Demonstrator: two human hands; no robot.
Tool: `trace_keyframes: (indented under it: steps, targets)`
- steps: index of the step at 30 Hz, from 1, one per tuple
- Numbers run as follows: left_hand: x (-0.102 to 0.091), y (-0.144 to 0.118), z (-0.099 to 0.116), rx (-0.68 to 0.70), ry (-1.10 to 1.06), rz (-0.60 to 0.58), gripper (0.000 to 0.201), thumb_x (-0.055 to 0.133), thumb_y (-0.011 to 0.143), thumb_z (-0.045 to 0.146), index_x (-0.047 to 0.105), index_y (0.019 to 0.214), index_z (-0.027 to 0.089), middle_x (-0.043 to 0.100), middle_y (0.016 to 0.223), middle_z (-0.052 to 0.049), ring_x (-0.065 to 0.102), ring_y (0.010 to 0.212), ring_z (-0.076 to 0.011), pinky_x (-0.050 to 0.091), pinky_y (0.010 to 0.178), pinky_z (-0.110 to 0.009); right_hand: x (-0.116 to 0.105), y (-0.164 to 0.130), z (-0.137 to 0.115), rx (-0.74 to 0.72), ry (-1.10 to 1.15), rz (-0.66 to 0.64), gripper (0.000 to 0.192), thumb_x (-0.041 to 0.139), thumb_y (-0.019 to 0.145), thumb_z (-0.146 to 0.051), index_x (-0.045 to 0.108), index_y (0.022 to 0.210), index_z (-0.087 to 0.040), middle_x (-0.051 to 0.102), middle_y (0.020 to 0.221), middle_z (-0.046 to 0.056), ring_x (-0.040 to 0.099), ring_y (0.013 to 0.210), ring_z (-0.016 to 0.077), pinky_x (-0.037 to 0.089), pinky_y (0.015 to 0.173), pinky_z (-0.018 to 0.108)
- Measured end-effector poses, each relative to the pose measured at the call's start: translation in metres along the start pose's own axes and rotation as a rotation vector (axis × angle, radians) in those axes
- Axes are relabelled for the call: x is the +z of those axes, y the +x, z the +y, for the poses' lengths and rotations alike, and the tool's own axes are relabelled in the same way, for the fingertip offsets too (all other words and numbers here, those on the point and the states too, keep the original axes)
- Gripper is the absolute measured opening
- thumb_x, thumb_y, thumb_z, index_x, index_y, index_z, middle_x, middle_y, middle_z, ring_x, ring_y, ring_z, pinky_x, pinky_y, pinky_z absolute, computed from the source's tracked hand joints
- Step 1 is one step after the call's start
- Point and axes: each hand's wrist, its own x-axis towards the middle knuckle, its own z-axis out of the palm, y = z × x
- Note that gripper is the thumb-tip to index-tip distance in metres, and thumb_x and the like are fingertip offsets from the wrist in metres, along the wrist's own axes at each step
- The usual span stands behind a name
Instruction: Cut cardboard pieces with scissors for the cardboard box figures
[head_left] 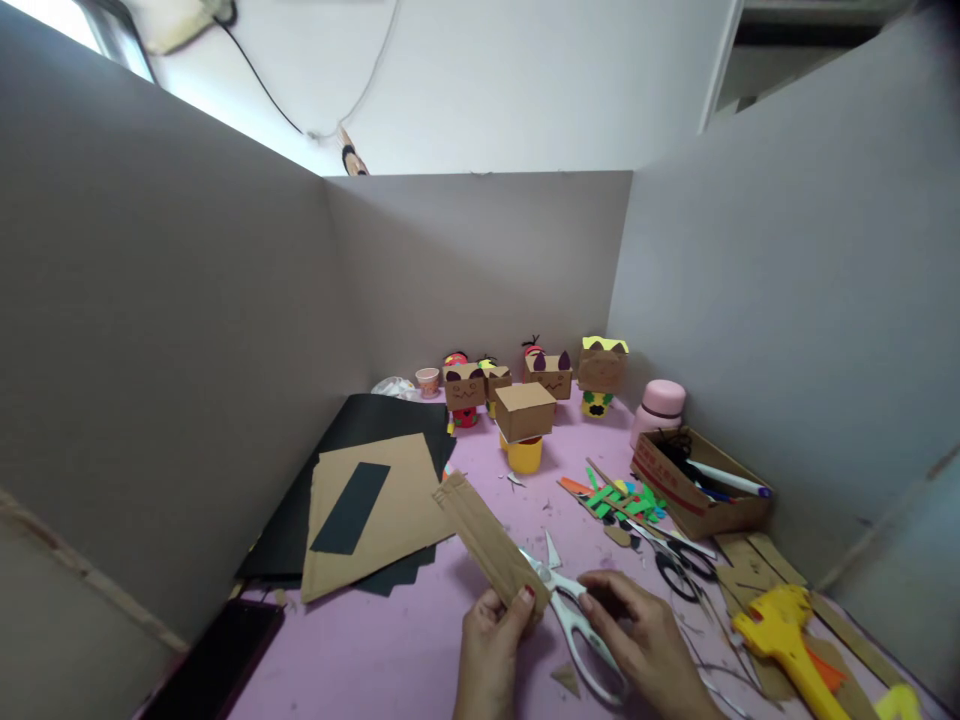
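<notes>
My left hand is closed on a brown cardboard strip, its thumb pressed on the near end. The strip tilts up and away to the left. My right hand grips the upper handle of white-handled scissors, with the lower loop hanging free. The blades point to the far left and run partly behind the strip, so whether they touch it is hidden. A small cardboard scrap lies below the scissors. Ahead stands a plain cardboard box head on a yellow cup.
Several cardboard figures stand at the back. Black sheets and a cardboard sheet lie left, near a phone. On the right are green paper scraps, a tool box, black-handled scissors, a yellow glue gun and a pink bottle.
</notes>
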Motion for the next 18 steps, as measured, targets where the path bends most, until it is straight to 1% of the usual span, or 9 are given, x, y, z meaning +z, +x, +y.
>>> trace_keyframes:
  steps: [2, 4, 7, 9, 11, 12, 15, 16, 18]
  targets:
    - [-0.004, 0.000, 0.005, -0.016, -0.052, 0.031, 0.034, 0.085, 0.049, 0.034, 0.073, 0.071, 0.010, 0.072, 0.064, -0.004, 0.057, 0.058, -0.0112, 0.043, 0.058, -0.019, -0.005, -0.002, 0.002, -0.035, -0.336, -0.071, 0.028, 0.052, 0.082, -0.031, 0.062, 0.103, -0.016, 0.066, 0.096, 0.012, 0.060, 0.091, 0.0273, 0.045, 0.080, 0.037]
    - [-0.008, -0.001, 0.009, -0.016, -0.083, 0.060, 0.033, 0.086, 0.046, 0.034, 0.073, 0.066, 0.011, 0.069, 0.058, -0.002, 0.054, 0.052, -0.0083, 0.041, 0.053, -0.017, -0.003, -0.004, 0.006, -0.044, -0.574, -0.141, 0.037, 0.049, 0.078, -0.021, 0.059, 0.113, -0.015, 0.064, 0.105, 0.015, 0.057, 0.100, 0.0313, 0.046, 0.083, 0.041]
    - [-0.011, -0.004, 0.014, -0.008, -0.105, 0.101, 0.035, 0.087, 0.042, 0.035, 0.072, 0.064, 0.012, 0.069, 0.056, -0.001, 0.054, 0.051, -0.0075, 0.043, 0.052, -0.016, 0.004, -0.004, 0.012, -0.057, -0.682, -0.151, 0.049, 0.046, 0.073, -0.012, 0.055, 0.121, -0.014, 0.061, 0.110, 0.018, 0.056, 0.103, 0.0351, 0.048, 0.081, 0.046]
    - [-0.011, -0.006, 0.018, -0.007, -0.124, 0.128, 0.036, 0.088, 0.040, 0.036, 0.073, 0.064, 0.013, 0.070, 0.058, -0.001, 0.056, 0.053, -0.0079, 0.045, 0.055, -0.017, 0.006, -0.003, 0.015, -0.073, -0.676, -0.147, 0.049, 0.047, 0.072, -0.011, 0.057, 0.120, -0.013, 0.063, 0.107, 0.018, 0.058, 0.099, 0.0336, 0.049, 0.082, 0.046]
    - [-0.009, -0.010, 0.024, -0.006, -0.142, 0.150, 0.037, 0.088, 0.037, 0.036, 0.072, 0.063, 0.014, 0.071, 0.058, 0.000, 0.058, 0.053, -0.0080, 0.046, 0.055, -0.017, 0.005, -0.001, 0.019, -0.091, -0.525, -0.112, 0.046, 0.050, 0.072, -0.014, 0.058, 0.118, -0.014, 0.065, 0.107, 0.016, 0.060, 0.100, 0.0296, 0.048, 0.087, 0.041]
    - [-0.007, -0.011, 0.028, -0.005, -0.150, 0.155, 0.037, 0.089, 0.036, 0.036, 0.072, 0.061, 0.014, 0.070, 0.056, 0.001, 0.057, 0.052, -0.0078, 0.046, 0.054, -0.016, 0.003, 0.000, 0.021, -0.092, -0.380, -0.070, 0.045, 0.052, 0.074, -0.017, 0.058, 0.118, -0.015, 0.065, 0.110, 0.015, 0.060, 0.102, 0.0277, 0.047, 0.090, 0.038]
    - [0.001, -0.014, 0.040, 0.017, -0.181, 0.139, 0.036, 0.089, 0.036, 0.034, 0.072, 0.060, 0.014, 0.069, 0.054, 0.001, 0.057, 0.052, -0.0076, 0.045, 0.053, -0.016, 0.001, 0.003, 0.026, -0.011, 0.209, 0.064, 0.045, 0.064, 0.073, -0.028, 0.059, 0.117, -0.018, 0.065, 0.116, 0.013, 0.060, 0.105, 0.0260, 0.049, 0.088, 0.033]
    - [0.004, -0.014, 0.043, 0.031, -0.192, 0.126, 0.035, 0.089, 0.038, 0.034, 0.072, 0.061, 0.014, 0.070, 0.056, 0.000, 0.058, 0.053, -0.0078, 0.046, 0.055, -0.017, 0.002, 0.003, 0.027, 0.034, 0.362, 0.055, 0.046, 0.069, 0.070, -0.032, 0.061, 0.114, -0.019, 0.068, 0.109, 0.012, 0.063, 0.099, 0.0255, 0.051, 0.084, 0.032]
    - [0.010, -0.015, 0.047, 0.064, -0.211, 0.108, 0.035, 0.089, 0.039, 0.034, 0.072, 0.062, 0.014, 0.070, 0.057, 0.000, 0.058, 0.053, -0.0077, 0.046, 0.056, -0.017, 0.007, 0.001, 0.028, 0.118, 0.568, -0.029, 0.046, 0.077, 0.062, -0.039, 0.068, 0.103, -0.020, 0.072, 0.083, 0.006, 0.066, 0.075, 0.0214, 0.054, 0.067, 0.028]
